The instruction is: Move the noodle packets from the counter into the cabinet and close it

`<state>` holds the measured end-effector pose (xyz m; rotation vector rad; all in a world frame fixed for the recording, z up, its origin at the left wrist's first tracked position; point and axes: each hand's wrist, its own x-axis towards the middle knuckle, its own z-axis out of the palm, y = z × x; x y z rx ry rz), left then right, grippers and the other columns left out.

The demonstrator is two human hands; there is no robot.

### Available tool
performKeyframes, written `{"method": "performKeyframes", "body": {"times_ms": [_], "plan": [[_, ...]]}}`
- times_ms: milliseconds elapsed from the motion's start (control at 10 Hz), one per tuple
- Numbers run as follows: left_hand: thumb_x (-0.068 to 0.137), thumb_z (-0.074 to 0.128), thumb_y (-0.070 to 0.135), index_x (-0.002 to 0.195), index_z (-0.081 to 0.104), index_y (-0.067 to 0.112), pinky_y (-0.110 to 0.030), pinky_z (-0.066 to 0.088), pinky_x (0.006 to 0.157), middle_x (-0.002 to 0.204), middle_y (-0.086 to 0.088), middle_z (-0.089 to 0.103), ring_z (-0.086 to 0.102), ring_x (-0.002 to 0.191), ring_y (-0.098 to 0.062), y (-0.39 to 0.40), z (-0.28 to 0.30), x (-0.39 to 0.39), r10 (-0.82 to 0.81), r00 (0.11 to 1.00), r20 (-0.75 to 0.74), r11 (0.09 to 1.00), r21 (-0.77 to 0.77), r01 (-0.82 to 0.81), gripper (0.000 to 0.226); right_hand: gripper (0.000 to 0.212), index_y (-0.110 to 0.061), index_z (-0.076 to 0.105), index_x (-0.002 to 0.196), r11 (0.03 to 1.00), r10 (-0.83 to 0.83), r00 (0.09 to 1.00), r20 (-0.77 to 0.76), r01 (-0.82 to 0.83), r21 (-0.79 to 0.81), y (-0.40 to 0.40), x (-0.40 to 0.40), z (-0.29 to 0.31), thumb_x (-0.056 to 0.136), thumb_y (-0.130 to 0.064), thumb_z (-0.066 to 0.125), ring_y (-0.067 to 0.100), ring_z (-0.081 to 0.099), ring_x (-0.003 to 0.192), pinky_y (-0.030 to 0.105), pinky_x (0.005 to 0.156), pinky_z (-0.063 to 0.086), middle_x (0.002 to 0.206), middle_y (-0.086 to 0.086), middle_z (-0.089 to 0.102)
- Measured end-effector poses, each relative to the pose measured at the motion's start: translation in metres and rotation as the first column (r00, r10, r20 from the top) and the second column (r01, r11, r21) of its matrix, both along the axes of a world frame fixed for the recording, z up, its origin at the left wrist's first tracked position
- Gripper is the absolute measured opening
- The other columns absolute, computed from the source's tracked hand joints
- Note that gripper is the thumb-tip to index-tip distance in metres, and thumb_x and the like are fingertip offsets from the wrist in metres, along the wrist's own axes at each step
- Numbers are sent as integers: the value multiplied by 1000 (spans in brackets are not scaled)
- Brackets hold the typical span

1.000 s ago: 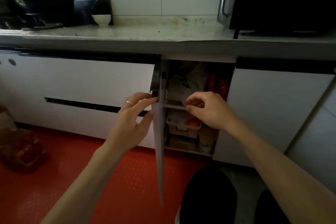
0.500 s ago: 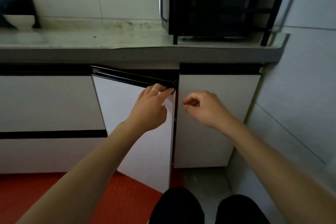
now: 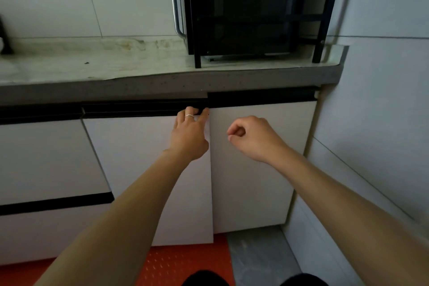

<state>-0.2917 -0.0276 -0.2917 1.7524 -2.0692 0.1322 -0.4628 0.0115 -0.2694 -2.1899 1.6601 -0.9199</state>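
Observation:
The white cabinet door [image 3: 144, 169] under the counter [image 3: 116, 65] lies almost flush with the front, its lower edge standing a little proud of the neighbouring door [image 3: 257, 188]. My left hand [image 3: 189, 137] rests on the door's top right corner, fingers straight, their tips in the dark handle groove [image 3: 139, 109]. My right hand [image 3: 251, 138] hovers in front of the neighbouring door with its fingers curled and nothing in them. No noodle packets show; the cabinet's inside is hidden.
A black oven on a black rack [image 3: 253, 11] stands on the counter at the right. White drawer fronts [image 3: 41, 160] sit to the left, a white wall [image 3: 380, 123] to the right, and an orange floor mat [image 3: 185, 262] lies below. My knees show at the bottom edge.
The door has swung from wide open, with shelves of goods showing, to almost shut under my left hand. My view has turned right. The right hand has stayed curled.

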Motion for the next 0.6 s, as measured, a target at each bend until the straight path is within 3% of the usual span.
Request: {"method": "performKeyframes", "body": {"times_ms": [200,400,500,600], "plan": [[82,60,18,155,9,21,-43,25,117,152,-8,16,13,142,-32,-19,-5,-4,47,997,69,999,-15,-46,89,10,-21,72,95,1000,-4,1000,30,5,-5,-8,-4,-8,90,-19,64,1,61,75,9,60,41,85,-7,67],[82,61,15,156,7,22,-44,34,113,160,-3,6,2,148,-28,-29,-3,-2,30,999,32,999,37,-31,91,11,-22,71,98,1000,-7,999,52,6,3,-8,-14,-14,89,-20,64,2,61,77,9,61,42,87,-8,68],[85,59,12,155,13,20,-43,26,118,163,-2,3,-3,150,-24,-22,3,2,-23,999,-26,992,120,26,85,13,-21,72,99,1000,-8,998,69,8,-7,-3,-15,-16,89,-19,64,2,62,79,8,62,43,88,-7,68],[91,57,16,145,41,22,-37,31,114,156,0,32,28,144,-21,10,2,14,-91,992,-92,995,36,95,57,16,-19,72,103,1000,16,997,76,-15,-2,13,-11,-9,89,-18,64,6,63,84,11,66,45,94,-5,69]]}}
